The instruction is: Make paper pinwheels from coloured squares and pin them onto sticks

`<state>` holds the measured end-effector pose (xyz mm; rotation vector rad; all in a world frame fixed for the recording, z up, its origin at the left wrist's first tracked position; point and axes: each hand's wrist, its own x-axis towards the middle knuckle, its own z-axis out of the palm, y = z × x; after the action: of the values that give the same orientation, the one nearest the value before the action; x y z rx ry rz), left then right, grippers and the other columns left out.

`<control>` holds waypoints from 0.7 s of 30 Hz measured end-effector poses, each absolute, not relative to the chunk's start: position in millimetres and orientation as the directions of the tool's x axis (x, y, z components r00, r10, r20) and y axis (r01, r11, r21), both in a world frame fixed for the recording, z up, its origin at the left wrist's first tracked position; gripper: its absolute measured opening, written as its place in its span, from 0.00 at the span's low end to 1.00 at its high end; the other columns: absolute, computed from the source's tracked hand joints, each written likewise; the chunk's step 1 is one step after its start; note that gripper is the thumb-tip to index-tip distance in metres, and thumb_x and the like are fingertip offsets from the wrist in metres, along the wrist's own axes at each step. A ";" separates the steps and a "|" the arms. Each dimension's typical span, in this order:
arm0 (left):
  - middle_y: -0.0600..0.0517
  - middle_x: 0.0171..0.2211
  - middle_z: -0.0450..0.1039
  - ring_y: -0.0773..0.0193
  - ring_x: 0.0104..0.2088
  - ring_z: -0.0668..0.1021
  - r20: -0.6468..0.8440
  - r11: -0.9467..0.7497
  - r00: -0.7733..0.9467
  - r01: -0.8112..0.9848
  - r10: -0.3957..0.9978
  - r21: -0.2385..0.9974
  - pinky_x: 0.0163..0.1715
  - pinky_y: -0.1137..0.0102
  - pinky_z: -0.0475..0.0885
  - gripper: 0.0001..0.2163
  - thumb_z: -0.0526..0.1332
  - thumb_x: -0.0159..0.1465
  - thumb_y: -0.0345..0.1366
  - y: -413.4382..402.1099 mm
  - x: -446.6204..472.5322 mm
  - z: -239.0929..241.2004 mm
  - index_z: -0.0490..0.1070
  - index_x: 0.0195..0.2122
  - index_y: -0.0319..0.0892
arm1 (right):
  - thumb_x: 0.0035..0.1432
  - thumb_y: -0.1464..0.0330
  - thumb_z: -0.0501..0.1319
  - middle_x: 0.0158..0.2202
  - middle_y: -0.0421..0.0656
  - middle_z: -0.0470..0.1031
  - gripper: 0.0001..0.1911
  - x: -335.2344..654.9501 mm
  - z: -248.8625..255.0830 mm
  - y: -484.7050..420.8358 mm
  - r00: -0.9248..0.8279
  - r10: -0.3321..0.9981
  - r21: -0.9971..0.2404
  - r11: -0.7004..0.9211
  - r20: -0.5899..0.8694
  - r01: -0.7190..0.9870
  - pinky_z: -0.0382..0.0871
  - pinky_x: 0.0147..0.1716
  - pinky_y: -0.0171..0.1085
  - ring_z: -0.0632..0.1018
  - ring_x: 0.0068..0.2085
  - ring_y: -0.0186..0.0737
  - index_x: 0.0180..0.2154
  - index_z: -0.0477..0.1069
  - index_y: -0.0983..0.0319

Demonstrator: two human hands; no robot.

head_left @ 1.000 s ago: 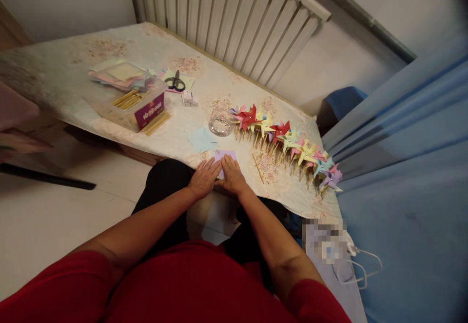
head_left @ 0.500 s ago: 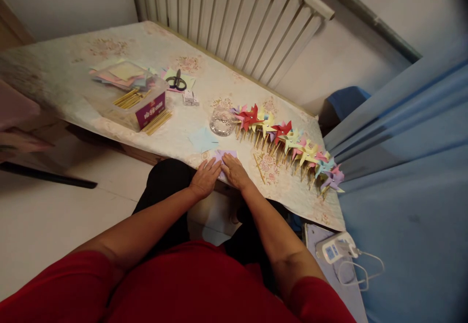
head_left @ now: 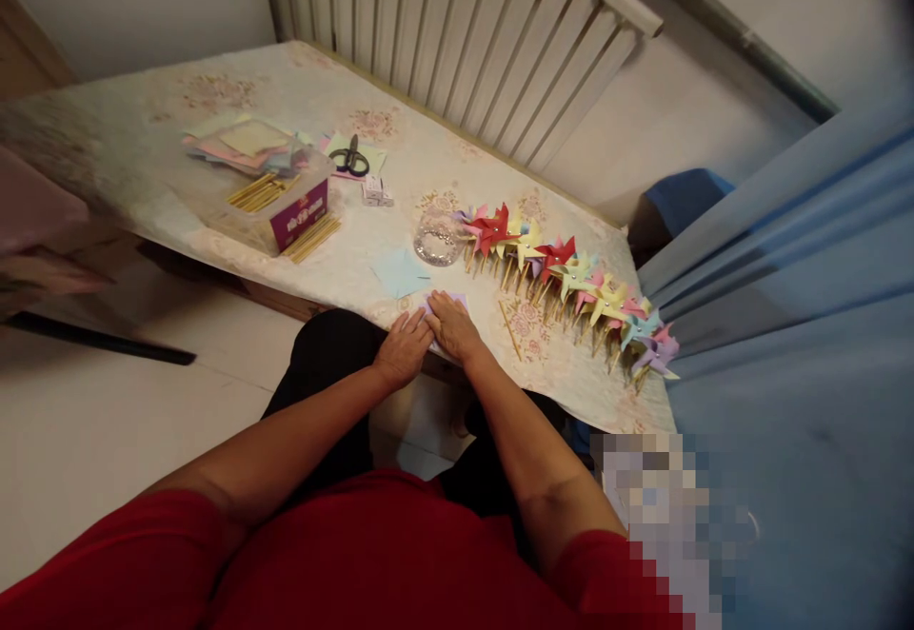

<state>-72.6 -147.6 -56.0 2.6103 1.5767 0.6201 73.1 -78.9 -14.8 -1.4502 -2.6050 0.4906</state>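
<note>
A small sheet of purple paper (head_left: 459,304) lies at the table's front edge, mostly covered by my hands. My left hand (head_left: 404,348) rests on its left side, fingers stretched out over the paper. From the right, my right hand (head_left: 452,327) lies over the sheet, its fingers extended flat and close to the left fingertips. Just beyond the left hand is a light blue paper piece (head_left: 401,273) with cuts in it. Behind that stands a clear round container (head_left: 437,238) of small shiny metal pieces.
A row of paper pinwheels (head_left: 571,273) on sticks runs along the right. One loose stick (head_left: 510,332) lies nearer. On the left are a plastic box (head_left: 247,228) with sticks, coloured papers (head_left: 247,143), scissors (head_left: 349,159) and small white boxes (head_left: 376,192). Another person's hand (head_left: 61,273) shows at far left.
My right hand has shifted slightly left over the purple paper, covering more of it. The whole view has moved a little; the other things keep their places.
</note>
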 end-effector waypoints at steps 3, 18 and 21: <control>0.36 0.61 0.69 0.44 0.67 0.63 0.307 -0.487 0.412 0.843 0.858 0.228 0.66 0.48 0.56 0.23 0.51 0.65 0.27 -148.1 -72.5 -54.8 0.69 0.60 0.31 | 0.72 0.63 0.50 0.70 0.52 0.56 0.27 72.2 -13.6 -78.9 -0.532 0.846 -0.340 0.488 -0.042 0.804 0.44 0.70 0.53 0.53 0.72 0.49 0.67 0.58 0.66; 0.41 0.68 0.60 0.47 0.70 0.58 0.338 -0.497 0.393 0.806 0.855 0.321 0.67 0.48 0.52 0.29 0.53 0.61 0.25 -152.5 -76.3 -54.3 0.63 0.66 0.38 | 0.64 0.67 0.56 0.59 0.52 0.74 0.22 123.1 -39.6 -84.5 -0.157 0.940 -0.557 0.309 0.304 0.771 0.63 0.63 0.49 0.73 0.60 0.47 0.58 0.71 0.64; 0.40 0.68 0.59 0.49 0.70 0.58 0.376 -0.483 0.344 0.787 0.860 0.385 0.67 0.50 0.53 0.31 0.53 0.59 0.23 -157.9 -79.4 -51.4 0.62 0.66 0.37 | 0.61 0.69 0.56 0.53 0.53 0.78 0.20 145.3 -48.4 -95.2 -0.014 0.940 -0.606 0.231 0.341 0.762 0.67 0.59 0.48 0.77 0.54 0.47 0.53 0.74 0.66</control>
<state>-79.4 -157.9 -51.4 2.4608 1.5186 0.8201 145.3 -95.2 -48.4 -1.5707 -1.8122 0.3270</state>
